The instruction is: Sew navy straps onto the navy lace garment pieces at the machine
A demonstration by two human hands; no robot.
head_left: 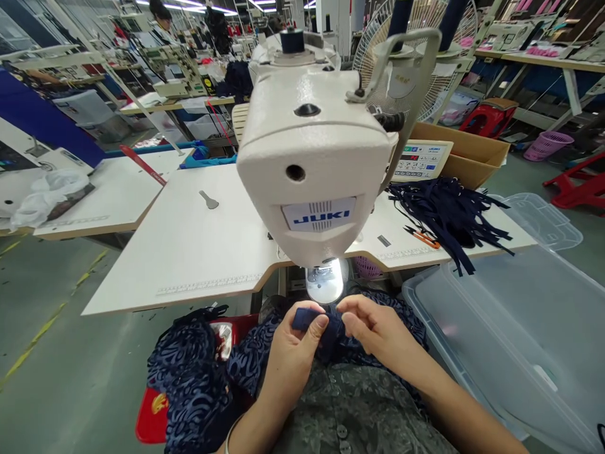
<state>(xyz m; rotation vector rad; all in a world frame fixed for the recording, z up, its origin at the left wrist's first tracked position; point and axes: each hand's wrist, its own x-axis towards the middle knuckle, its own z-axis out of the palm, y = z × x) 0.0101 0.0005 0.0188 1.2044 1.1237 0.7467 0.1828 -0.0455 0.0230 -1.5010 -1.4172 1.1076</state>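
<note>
My left hand [290, 353] pinches a small piece of dark navy fabric [314, 323] between thumb and fingers, just under the lit head of a white JUKI sewing machine [314, 157]. My right hand [373, 328] grips the same navy fabric from the right side, fingers curled over it. Both hands are close together over my lap, in front of the machine's lamp [324, 282]. More navy patterned cloth [198, 372] spills to the left over a red stool.
A heap of navy strips [447, 214] and orange snips [422, 236] lie on the white sewing table [189, 252] at right. A clear plastic bin [515, 340] stands at my right. A control panel [422, 159], cardboard box and fan sit behind. Another person works far back.
</note>
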